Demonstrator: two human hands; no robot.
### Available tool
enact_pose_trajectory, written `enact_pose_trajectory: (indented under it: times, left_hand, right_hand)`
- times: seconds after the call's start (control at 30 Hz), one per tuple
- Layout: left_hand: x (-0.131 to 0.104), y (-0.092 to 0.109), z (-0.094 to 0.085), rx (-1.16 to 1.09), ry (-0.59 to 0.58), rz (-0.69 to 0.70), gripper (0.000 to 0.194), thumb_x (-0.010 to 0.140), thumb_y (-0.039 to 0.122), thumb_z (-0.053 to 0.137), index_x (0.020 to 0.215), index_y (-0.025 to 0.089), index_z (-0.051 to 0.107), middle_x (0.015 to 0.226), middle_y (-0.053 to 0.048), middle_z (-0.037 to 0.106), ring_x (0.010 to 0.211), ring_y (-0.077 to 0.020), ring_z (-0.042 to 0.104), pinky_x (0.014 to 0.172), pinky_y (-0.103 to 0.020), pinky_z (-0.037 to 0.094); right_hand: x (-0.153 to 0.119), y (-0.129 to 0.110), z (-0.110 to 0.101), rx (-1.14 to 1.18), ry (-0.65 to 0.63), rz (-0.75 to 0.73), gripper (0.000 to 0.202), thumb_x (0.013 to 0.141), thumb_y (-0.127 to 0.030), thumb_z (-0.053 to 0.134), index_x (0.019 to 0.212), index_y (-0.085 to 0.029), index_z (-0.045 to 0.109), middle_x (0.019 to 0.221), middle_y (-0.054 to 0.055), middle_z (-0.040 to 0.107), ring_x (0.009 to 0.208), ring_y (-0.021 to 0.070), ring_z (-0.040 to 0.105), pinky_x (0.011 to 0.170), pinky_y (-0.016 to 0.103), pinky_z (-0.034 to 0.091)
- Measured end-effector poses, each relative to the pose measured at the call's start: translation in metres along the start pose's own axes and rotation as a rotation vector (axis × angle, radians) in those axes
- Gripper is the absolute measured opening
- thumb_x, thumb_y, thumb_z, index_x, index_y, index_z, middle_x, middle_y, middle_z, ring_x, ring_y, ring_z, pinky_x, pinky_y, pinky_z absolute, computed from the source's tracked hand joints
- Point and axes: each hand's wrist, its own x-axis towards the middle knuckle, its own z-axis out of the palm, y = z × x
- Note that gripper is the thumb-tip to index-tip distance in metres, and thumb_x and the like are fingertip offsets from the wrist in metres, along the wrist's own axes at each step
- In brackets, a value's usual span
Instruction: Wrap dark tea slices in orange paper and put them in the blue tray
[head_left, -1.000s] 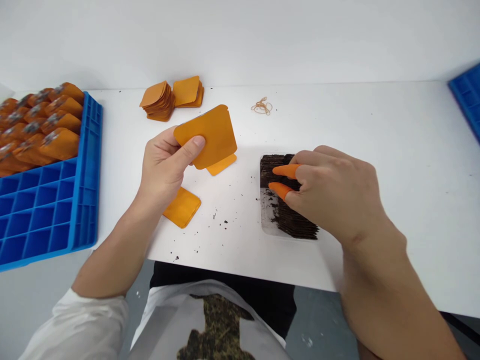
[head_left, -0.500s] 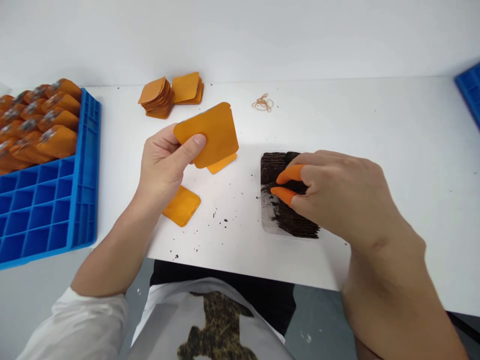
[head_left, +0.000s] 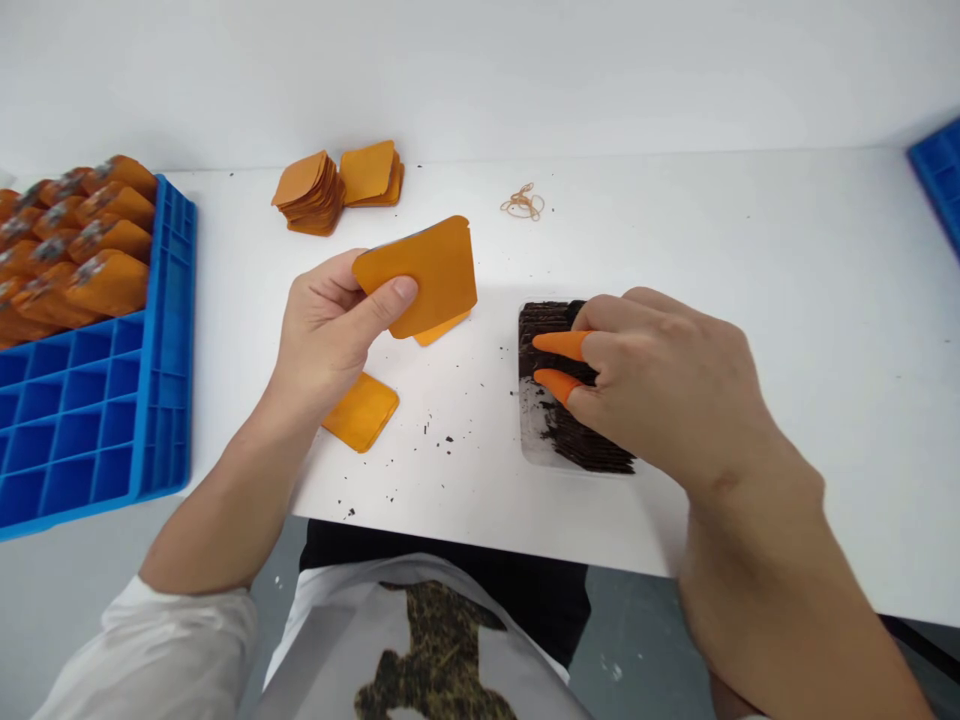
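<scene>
Shirt print: dark textured print on a white shirt, only partly in view.
Bundle markings: silvery patches on the orange bundles, too blurred to make out.
Tabletop: white tabletop, dark crumbs scattered between tray and front edge.
Room: plain white wall behind, grey floor below with pale flecks.
Left hand: left hand pinches an orange card, thumb on the face, held above the tabletop. Rounded corners.
Right hand: right hand over the tray, orange finger cots on thumb and index, tips slightly apart. Can't tell if it grips a strip.
Tray: clear plastic tray on the tabletop, dark thin strips packed in it, partly under the hand.
Spare cards: one lower card partly behind the held one; near card beside the left forearm; two rear stacks side by side near the wall.
Rubber bands: loose tangle of rubber bands, rear middle.
Crates: blue divided crate at left, bundles in its rear cells; second blue crate cut off at right.
</scene>
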Motion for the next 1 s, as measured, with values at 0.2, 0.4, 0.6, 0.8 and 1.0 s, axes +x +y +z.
enact_pose_trajectory:
  times: [0.2, 0.4, 0.6, 0.8, 1.0]
  left_hand:
    - [0.003, -0.006, -0.003, 0.088, -0.071, 0.111, 0.03, 0.094, 0.055, 0.088, 0.1, 0.028, 0.077, 0.095, 0.0, 0.075, 0.096, -0.0254, 0.081, 0.071, -0.037, 0.07]
    - [0.002, -0.003, -0.002, 0.123, -0.072, 0.113, 0.033, 0.095, 0.059, 0.086, 0.1, 0.028, 0.077, 0.095, 0.0, 0.075, 0.098, -0.0263, 0.082, 0.068, -0.037, 0.069]
    - [0.0, 0.0, -0.001, 0.143, -0.075, 0.12, 0.032, 0.096, 0.059, 0.085, 0.1, 0.028, 0.079, 0.095, 0.0, 0.075, 0.095, -0.0246, 0.081, 0.066, -0.035, 0.067]
    - [0.0, 0.001, -0.002, 0.161, -0.071, 0.118, 0.033, 0.096, 0.06, 0.085, 0.1, 0.028, 0.079, 0.096, 0.0, 0.076, 0.095, -0.0248, 0.081, 0.067, -0.036, 0.067]
    - [0.0, 0.0, -0.002, 0.154, -0.069, 0.116, 0.034, 0.096, 0.062, 0.084, 0.099, 0.028, 0.078, 0.095, 0.0, 0.075, 0.097, -0.0253, 0.081, 0.067, -0.037, 0.067]
  right_hand:
    - [0.001, -0.002, 0.004, 0.022, -0.016, -0.022, 0.03, 0.095, -0.021, 0.065, 0.067, -0.022, 0.077, 0.085, 0.008, 0.07, 0.083, 0.0222, 0.056, 0.056, 0.033, 0.025]
    - [0.0, -0.002, 0.008, 0.016, 0.038, -0.04, 0.032, 0.093, -0.019, 0.066, 0.061, -0.02, 0.071, 0.083, 0.008, 0.068, 0.079, 0.0208, 0.052, 0.056, 0.033, 0.022]
    - [-0.001, -0.001, 0.011, 0.059, 0.043, -0.062, 0.027, 0.089, -0.019, 0.068, 0.063, -0.021, 0.072, 0.08, 0.008, 0.066, 0.079, 0.0215, 0.052, 0.055, 0.033, 0.023]
    - [0.002, -0.003, 0.011, -0.003, -0.011, -0.054, 0.028, 0.085, -0.015, 0.07, 0.059, -0.018, 0.063, 0.086, 0.009, 0.068, 0.079, 0.0203, 0.052, 0.056, 0.033, 0.023]
    - [0.002, -0.005, 0.003, 0.01, -0.036, -0.06, 0.024, 0.089, -0.016, 0.068, 0.066, -0.02, 0.072, 0.083, 0.008, 0.067, 0.082, 0.0225, 0.055, 0.056, 0.033, 0.024]
